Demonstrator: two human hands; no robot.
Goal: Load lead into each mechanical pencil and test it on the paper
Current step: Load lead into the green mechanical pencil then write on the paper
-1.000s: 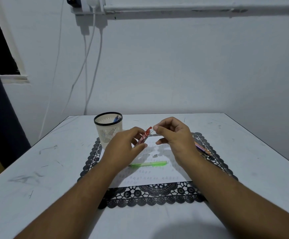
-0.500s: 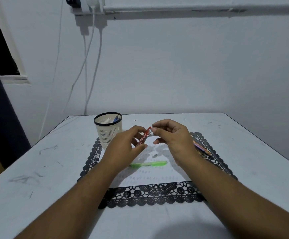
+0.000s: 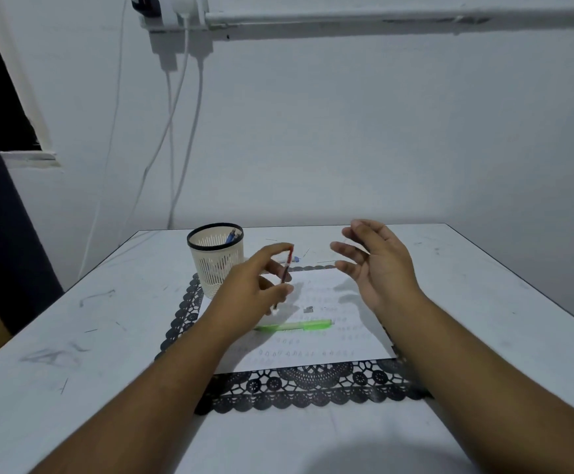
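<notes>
My left hand (image 3: 255,292) pinches a thin red lead case or pencil (image 3: 286,268), held nearly upright above the white paper (image 3: 313,340). Raised and apart from it on the right, my right hand (image 3: 378,261) has its fingers spread and holds nothing. A green mechanical pencil (image 3: 296,326) lies across the paper, which carries rows of small pencil marks. A small grey piece (image 3: 308,309) lies on the paper above the green pencil.
A cream mesh pen cup (image 3: 216,260) with blue pens stands at the mat's back-left corner. Under the paper lies a black lace mat (image 3: 299,388) on the white table (image 3: 73,354). A white and blue item (image 3: 294,258) lies behind the mat. Cables hang down the wall.
My right hand has let go of the red item and lifted away to the right with fingers spread. My left hand has turned the red item more upright.
</notes>
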